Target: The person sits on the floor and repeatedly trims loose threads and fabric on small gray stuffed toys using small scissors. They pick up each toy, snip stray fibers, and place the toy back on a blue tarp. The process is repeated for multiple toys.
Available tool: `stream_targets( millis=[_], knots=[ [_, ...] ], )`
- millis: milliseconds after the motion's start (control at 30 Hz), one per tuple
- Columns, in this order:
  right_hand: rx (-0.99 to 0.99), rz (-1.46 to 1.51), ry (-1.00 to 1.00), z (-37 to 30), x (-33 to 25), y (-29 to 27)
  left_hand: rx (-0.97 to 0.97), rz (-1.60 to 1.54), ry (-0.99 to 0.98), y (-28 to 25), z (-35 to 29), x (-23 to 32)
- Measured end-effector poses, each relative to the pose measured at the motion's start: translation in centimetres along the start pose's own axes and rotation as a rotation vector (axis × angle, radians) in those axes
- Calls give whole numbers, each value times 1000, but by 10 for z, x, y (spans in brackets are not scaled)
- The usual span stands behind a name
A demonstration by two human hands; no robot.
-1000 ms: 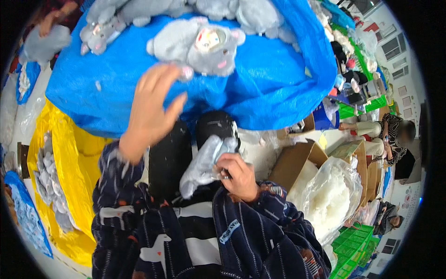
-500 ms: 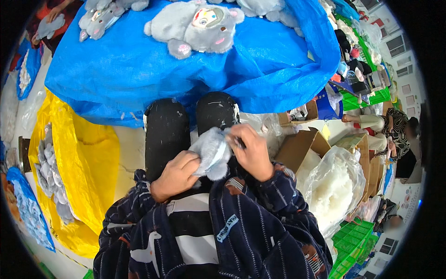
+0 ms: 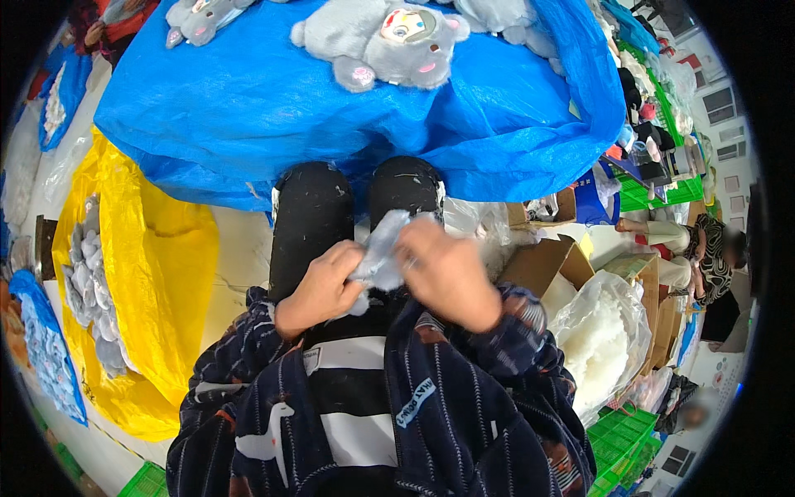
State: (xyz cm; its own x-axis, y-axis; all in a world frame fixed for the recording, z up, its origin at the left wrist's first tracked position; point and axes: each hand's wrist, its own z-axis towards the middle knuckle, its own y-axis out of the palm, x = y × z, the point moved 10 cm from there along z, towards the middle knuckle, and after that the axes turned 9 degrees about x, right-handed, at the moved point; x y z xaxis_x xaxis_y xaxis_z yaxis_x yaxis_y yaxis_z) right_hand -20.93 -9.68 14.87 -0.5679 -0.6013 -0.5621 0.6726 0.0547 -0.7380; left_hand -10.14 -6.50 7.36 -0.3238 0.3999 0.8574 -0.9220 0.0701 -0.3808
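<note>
A small grey plush piece [image 3: 383, 257] with short fur is held over my lap, between my knees. My left hand [image 3: 325, 286] pinches its near-left side between thumb and fingers. Over the right side of the piece is my right hand [image 3: 447, 273], its fingers curled in and smeared by motion. Whatever is between those fingers is hidden. Beyond my knees, a grey plush bear [image 3: 389, 45] with pink ears and a colourful face patch lies on a blue plastic sheet [image 3: 248, 124].
At left stands a yellow sack [image 3: 170, 282] with several grey plush pieces [image 3: 91, 282]. To the right are a clear bag of white stuffing [image 3: 600, 340], a cardboard box [image 3: 551, 269] and green crates [image 3: 621, 439]. Another person [image 3: 708, 248] sits at far right.
The plush piece has been tilted and folded narrower in my left hand. My right hand has come down over it, moving fast. The whole view has shifted slightly.
</note>
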Motion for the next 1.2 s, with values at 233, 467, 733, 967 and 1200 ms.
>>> stream_targets(
  millis=[233,467,733,967,1200],
  knots=[
    [176,460,242,10,11,-20,61,-509,-392,-20,-6,-54],
    [141,510,554,-18,91,29,180,-333,-168,-44,28,-27],
    [112,917,860,-20,112,59,311,-1010,-753,-9,10,-83],
    [331,281,151,7,55,3,356,-1087,-837,-7,14,-104],
    [108,603,579,5,76,47,339,-1022,-916,-9,14,-109]
  ],
)
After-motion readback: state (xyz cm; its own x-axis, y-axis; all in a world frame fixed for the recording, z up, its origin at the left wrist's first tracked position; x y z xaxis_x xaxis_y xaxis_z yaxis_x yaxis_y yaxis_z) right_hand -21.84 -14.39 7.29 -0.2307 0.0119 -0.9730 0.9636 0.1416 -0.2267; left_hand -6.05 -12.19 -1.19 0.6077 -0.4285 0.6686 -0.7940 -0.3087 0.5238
